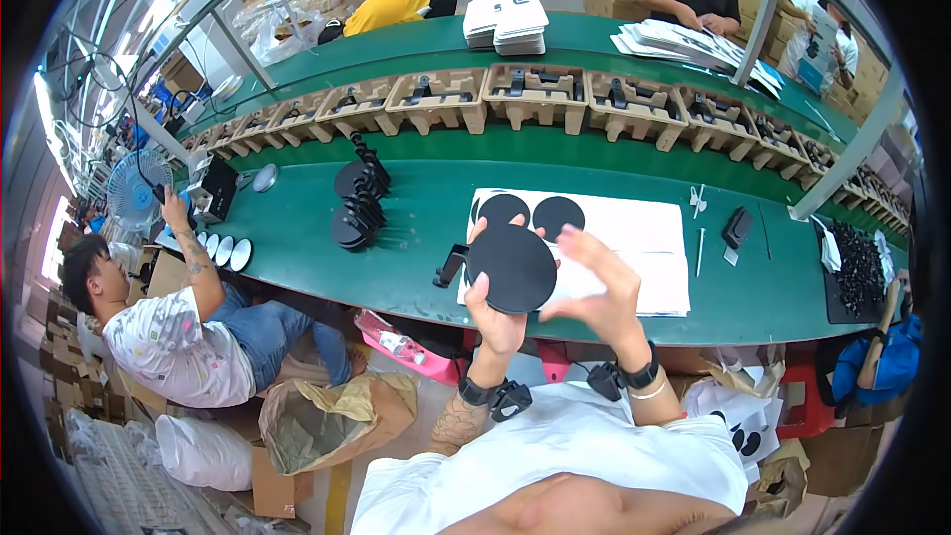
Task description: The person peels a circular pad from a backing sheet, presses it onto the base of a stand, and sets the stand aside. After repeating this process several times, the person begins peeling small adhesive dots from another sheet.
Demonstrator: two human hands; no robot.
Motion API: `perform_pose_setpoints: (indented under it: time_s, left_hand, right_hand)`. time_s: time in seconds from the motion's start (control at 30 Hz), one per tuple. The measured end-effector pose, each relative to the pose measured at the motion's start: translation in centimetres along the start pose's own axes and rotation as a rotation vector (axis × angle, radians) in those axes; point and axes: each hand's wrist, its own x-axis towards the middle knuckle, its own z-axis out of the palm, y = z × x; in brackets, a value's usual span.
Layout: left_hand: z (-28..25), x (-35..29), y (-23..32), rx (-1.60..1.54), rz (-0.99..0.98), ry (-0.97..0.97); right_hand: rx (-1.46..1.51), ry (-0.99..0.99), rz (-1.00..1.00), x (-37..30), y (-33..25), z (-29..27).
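My left hand (495, 325) grips a round black disc (511, 269), its flat face toward me. A short black bracket (451, 266) sticks out on the disc's left side; how the two join is hidden. Beside the disc's right edge is my right hand (609, 297), thumb and fingers spread with nothing between them. Beneath both hands lies a stack of white sheets (644, 272) on the green table (426, 218). Two more black discs, a left one (503, 206) and a right one (560, 218), rest at the far edge of the sheets.
Several black stands with round bases (355, 223) cluster to the left. Pulp trays (436, 99) holding black parts line the raised shelf. A black device (737, 228) and a mat of small black parts (854, 272) are right. One person (188, 337) sits left; others work across the table.
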Motion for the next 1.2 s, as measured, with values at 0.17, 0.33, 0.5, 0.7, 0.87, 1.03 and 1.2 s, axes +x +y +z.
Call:
perform_pose_setpoints:
  time_s: [0.17,0.33,0.5,0.7,0.87,1.03,1.2]
  left_hand:
    - [-1.4,-1.6,-1.3,0.025,0.073,0.026]
    - [-5.5,0.0,-0.4,0.316,0.17,-0.094]
    - [-10.5,3.1,5.5,0.734,0.462,0.137]
    - [-20.5,9.9,16.8,1.561,0.568,0.385]
    - [-29.2,14.7,21.1,2.018,0.184,0.047]
    - [-30.0,17.2,20.0,1.843,-0.174,-0.145]
    - [-29.9,19.1,18.3,1.9,-0.081,-0.183]
  right_hand:
    - [-0.039,-0.111,-0.395,-2.0,-1.2,-0.1]
    - [0.039,-0.043,-0.165,0.1,-0.1,0.9]
    - [0.075,-0.212,0.068,7.9,3.8,4.2]
    - [-0.215,0.025,0.03,25.8,17.5,15.1]
    - [-0.509,-0.173,0.333,33.3,23.4,22.1]
    - [-0.577,-0.378,0.385,30.7,24.2,24.5]
    - [-0.639,-0.138,0.123,27.5,27.1,23.9]
